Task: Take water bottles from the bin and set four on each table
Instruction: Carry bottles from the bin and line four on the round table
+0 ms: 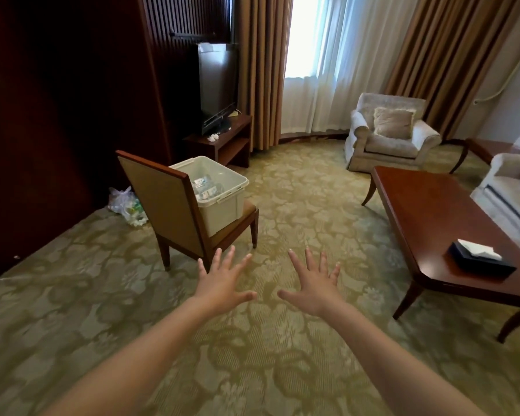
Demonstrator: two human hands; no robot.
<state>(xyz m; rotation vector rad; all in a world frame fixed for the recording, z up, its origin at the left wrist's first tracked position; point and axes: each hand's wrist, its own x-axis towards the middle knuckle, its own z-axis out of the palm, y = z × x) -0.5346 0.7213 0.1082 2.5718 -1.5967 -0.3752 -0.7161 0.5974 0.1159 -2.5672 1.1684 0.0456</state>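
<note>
both the left hand and right hand hover with fingers spread, holding nothing; the bin of water bottles sits on a chair far left.

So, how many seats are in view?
3: the wooden chair under the bin, the pale armchair by the curtains, the sofa cut off at the right edge. More may be hidden.

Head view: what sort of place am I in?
Probably a hotel suite's sitting area: a pale upholstered armchair by floor-length tan curtains, a black flat-screen television on a dark wooden stand, and a long reddish polished-wood coffee table.
</note>
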